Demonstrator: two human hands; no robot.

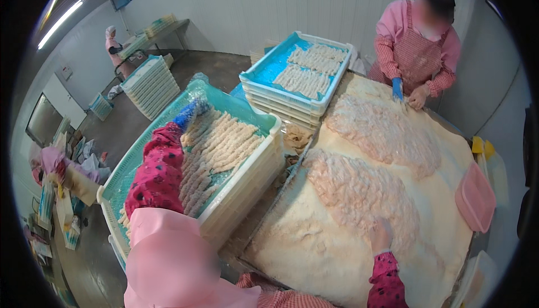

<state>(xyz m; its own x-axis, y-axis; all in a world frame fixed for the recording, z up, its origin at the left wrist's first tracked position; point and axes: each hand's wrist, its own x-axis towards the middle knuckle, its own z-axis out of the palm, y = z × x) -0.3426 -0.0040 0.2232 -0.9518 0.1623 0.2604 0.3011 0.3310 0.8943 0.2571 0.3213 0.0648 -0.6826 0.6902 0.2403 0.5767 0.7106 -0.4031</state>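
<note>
My left hand (191, 112), in a blue glove, reaches to the far end of a tray (124, 174) lined with green plastic. It is at the edge of the rows of pale, flour-coated meat strips (224, 139); its fingers are too unclear to read. My bare right hand (381, 236) rests on the near edge of a heap of pale pink raw meat pieces (359, 187), fingers extended onto it, with no separate piece visible in its grasp. White flour (303, 240) spreads over the worktable around the heap.
Beyond lies a second meat heap (387, 131), where a co-worker (418, 49) has both hands at the table edge. Stacked trays with a blue liner (269, 64) stand at the back. A pink basket (476, 198) sits on the right edge. Farther left are stacked trays (150, 86) and another person (114, 49).
</note>
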